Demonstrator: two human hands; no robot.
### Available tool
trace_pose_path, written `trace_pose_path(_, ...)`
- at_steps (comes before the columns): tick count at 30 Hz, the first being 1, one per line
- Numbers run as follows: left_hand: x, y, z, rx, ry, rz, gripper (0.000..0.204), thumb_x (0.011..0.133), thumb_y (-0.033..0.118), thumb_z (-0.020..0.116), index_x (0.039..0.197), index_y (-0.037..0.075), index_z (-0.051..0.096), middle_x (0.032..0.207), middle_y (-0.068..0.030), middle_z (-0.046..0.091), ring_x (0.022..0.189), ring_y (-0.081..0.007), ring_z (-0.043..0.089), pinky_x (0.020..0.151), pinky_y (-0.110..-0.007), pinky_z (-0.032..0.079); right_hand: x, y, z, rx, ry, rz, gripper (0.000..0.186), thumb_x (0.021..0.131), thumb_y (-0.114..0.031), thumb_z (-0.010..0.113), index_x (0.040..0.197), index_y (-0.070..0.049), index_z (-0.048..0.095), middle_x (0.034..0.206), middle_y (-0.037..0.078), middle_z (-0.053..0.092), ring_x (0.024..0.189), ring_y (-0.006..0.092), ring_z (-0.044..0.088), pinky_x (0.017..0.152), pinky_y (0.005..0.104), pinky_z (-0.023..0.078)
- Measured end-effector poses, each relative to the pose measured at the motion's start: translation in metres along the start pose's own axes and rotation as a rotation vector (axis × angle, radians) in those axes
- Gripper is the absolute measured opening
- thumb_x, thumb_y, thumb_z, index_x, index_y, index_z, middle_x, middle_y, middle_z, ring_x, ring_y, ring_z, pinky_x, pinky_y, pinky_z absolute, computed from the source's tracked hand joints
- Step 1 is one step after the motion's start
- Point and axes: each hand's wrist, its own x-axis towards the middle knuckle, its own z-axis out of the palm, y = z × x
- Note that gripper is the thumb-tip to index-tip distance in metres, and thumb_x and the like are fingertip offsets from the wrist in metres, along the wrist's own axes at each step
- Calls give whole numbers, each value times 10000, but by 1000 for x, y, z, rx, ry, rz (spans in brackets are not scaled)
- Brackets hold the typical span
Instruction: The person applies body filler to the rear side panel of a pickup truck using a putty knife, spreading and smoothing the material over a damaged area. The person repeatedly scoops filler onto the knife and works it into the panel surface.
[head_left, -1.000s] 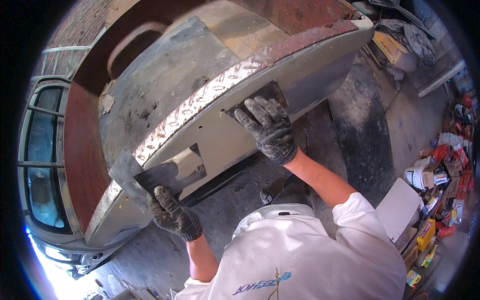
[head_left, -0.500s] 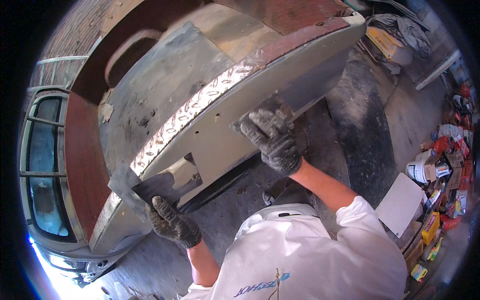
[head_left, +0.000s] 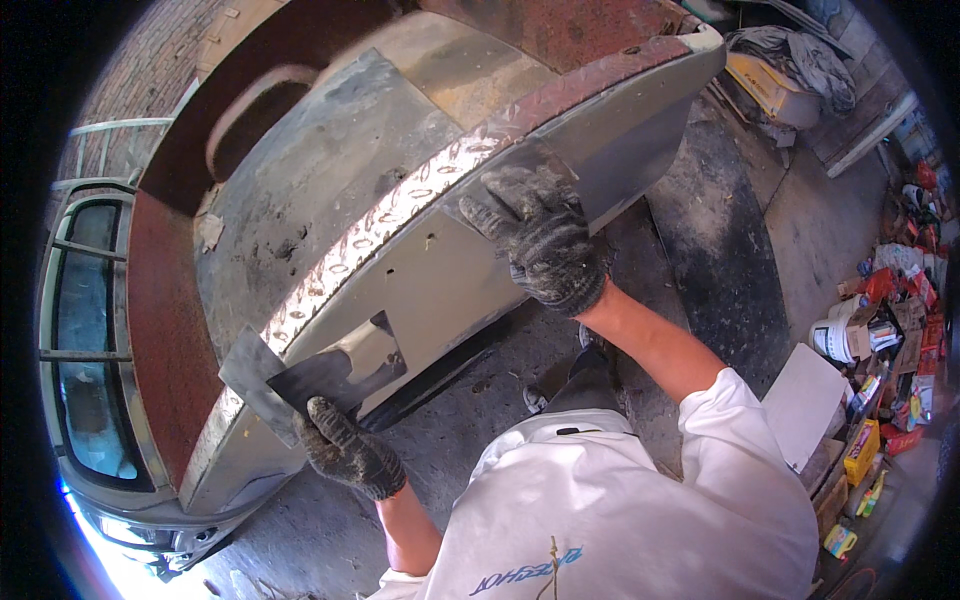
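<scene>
A grey tailgate [head_left: 440, 290] of a pickup stretches across the middle, with small dark holes in its face. My gloved right hand [head_left: 545, 240] has its fingers over a dark flat spreader [head_left: 552, 162], which lies against the tailgate near its upper edge. The palm and fingers cover most of that spreader. My gloved left hand [head_left: 350, 455] grips two flat pieces by their near edge: a dark metal plate [head_left: 310, 378] with a shiny smeared patch, and a grey plate [head_left: 248, 365] beneath it. Both pieces are in front of the tailgate's left part, and contact with it cannot be made out.
A diamond-plate strip [head_left: 385, 230] tops the tailgate, with the rusty truck bed [head_left: 300, 200] behind. A cab with a rear window [head_left: 95, 400] is at far left. To the right lie a white board [head_left: 803, 405], a white bucket [head_left: 832, 338] and scattered boxes. A yellow case [head_left: 772, 90] stands at upper right.
My right hand and its spreader have moved up the tailgate, toward its upper edge. My left hand with its plates has hardly shifted.
</scene>
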Motion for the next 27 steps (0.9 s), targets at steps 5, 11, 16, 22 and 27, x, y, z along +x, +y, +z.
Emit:
trace_pose_path(5,-1,0,1,-4,-19,-7,289,991,219,560,1056,-56,618,956,-115,652,829,-158,611,674,-285,548,7,-5,-5,9,-19,-2,568,785,-134,528,1349,-196,555,1298,112,540,1246,299,474,1102,503,302)
trace_pose_path(11,-1,4,11,3,22,-10,282,992,212,559,1027,-63,610,920,-106,636,803,-152,589,666,-287,537,3,-6,0,31,-7,16,546,793,-116,519,1331,-194,573,1288,110,539,1232,298,480,1075,503,331)
trace_pose_path(16,-1,8,11,-25,0,-15,271,994,202,556,988,-65,600,868,-96,618,764,-147,568,653,-277,523,-24,-3,19,3,35,-28,476,844,-161,515,1312,-216,584,1349,94,496,1242,291,470,1066,510,349)
trace_pose_path(22,0,9,12,-6,-6,-4,281,990,220,563,997,-58,603,881,-93,618,772,-148,569,641,-274,514,-65,2,58,38,38,-42,442,876,-196,507,1310,-228,581,1362,85,483,1243,285,468,1059,529,356)
trace_pose_path(27,-4,12,13,-32,9,55,286,991,228,558,1013,-54,606,910,-89,625,797,-153,570,666,-282,507,-71,-2,38,31,120,-10,485,839,-145,549,1316,-232,576,1347,88,491,1236,281,477,1059,530,359)
